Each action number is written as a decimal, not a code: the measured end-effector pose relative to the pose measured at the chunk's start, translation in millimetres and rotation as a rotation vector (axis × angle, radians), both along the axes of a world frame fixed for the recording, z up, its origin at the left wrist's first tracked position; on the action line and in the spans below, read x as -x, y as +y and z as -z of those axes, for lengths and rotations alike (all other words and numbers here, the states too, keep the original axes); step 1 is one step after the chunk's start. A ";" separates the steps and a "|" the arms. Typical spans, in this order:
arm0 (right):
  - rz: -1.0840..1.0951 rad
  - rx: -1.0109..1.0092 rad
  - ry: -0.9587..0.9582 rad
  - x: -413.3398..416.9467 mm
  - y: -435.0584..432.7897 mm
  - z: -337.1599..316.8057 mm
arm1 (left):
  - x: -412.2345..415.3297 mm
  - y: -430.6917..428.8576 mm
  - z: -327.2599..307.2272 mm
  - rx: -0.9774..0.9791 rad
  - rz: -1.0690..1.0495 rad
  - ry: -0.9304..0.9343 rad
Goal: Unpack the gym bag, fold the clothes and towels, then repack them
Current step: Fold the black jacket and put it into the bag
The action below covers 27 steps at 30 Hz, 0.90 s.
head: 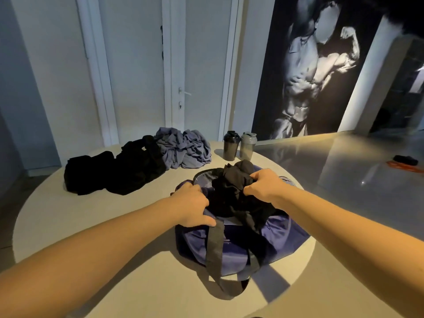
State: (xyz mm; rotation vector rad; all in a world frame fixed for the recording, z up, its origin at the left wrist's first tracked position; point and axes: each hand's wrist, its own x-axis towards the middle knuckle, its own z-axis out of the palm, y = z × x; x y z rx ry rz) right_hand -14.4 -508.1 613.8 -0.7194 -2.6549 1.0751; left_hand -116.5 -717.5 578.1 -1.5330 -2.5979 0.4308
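Note:
A dark blue gym bag (238,246) with black straps lies open on the round table (91,226), near its right side. A crumpled black garment (231,187) sticks up out of the bag's opening. My right hand (263,185) grips this garment from the right. My left hand (195,206) holds the bag's near rim, thumb over the edge beside a strap. At the table's back left lie a heap of black clothes (114,173) and a crumpled grey-blue cloth (183,150).
Two shaker bottles, one black (231,145) and one grey (247,145), stand at the table's far edge behind the bag. White doors (197,65) and a large wall poster (316,70) lie beyond. A dark and orange object (406,162) lies on the floor at right.

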 end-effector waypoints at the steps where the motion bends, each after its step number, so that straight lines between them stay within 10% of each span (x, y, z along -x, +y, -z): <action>1: 0.022 0.013 -0.010 2.1 3.7 -3.3 | 1.6 2.3 0.9 -0.013 0.016 -0.024; 6: 0.105 0.092 0.008 28.6 2.4 -11.9 | 5.7 -8.2 9.1 -0.542 0.318 -0.331; 10: 0.141 0.181 0.026 70.3 -13.7 -6.7 | 3.2 -18.4 29.9 -0.855 0.685 -0.118; 21: -0.247 0.035 -0.171 75.2 -33.7 53.0 | 10.3 -28.0 66.5 -0.940 0.633 0.102; 27: -0.104 0.123 -0.017 88.8 -34.1 58.3 | -7.0 -24.6 49.2 -0.724 0.561 -0.156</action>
